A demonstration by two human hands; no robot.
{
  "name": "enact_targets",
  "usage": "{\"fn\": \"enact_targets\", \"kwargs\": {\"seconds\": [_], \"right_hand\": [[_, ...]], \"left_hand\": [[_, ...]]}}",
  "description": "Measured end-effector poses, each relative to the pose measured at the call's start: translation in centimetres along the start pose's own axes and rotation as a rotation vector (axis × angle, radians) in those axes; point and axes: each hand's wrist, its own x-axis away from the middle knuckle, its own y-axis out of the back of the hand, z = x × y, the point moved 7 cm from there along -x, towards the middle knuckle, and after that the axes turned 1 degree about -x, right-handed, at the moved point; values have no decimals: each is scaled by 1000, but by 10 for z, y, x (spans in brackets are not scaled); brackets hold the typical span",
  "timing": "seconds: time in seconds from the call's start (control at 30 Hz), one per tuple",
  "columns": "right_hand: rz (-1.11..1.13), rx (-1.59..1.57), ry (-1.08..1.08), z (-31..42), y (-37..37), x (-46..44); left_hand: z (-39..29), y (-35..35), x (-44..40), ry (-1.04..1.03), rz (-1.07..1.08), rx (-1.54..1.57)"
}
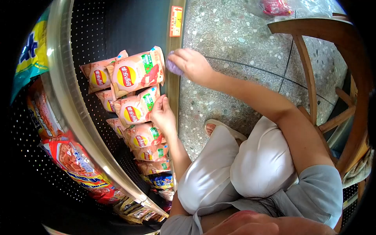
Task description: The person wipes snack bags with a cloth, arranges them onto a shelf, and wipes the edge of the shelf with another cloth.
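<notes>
My left hand (163, 118) is closed at the right edge of a pink Lay's chip bag (132, 109), thumb and fingers pinching it. Above that one, another Lay's chip bag (138, 72) leans on the bags behind it. In my right hand (192, 66) is a crumpled purple cloth (174, 64), held against or just over the shelf's front edge (172, 78); whether it touches I cannot tell. More Lay's bags (145, 136) stand in a row below my left hand on the lower shelf (129, 27).
A metal-edged upper shelf (88, 105) with red noodle packets (72, 156) runs along the left. At right stands a wooden chair (309, 74) on the speckled floor (235, 47). A clear plastic bag (309, 8) lies at the top. My bent knees (262, 160) are close to the shelf.
</notes>
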Motion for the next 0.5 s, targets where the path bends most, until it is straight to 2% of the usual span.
{"fn": "enact_targets", "kwargs": {"seconds": [0.27, 0.5], "right_hand": [[87, -49, 33, 11, -9, 17], [-77, -29, -70, -36, -1, 3]], "left_hand": [[-4, 1, 0, -8, -4, -18], [-6, 2, 1, -7, -3, -33]]}}
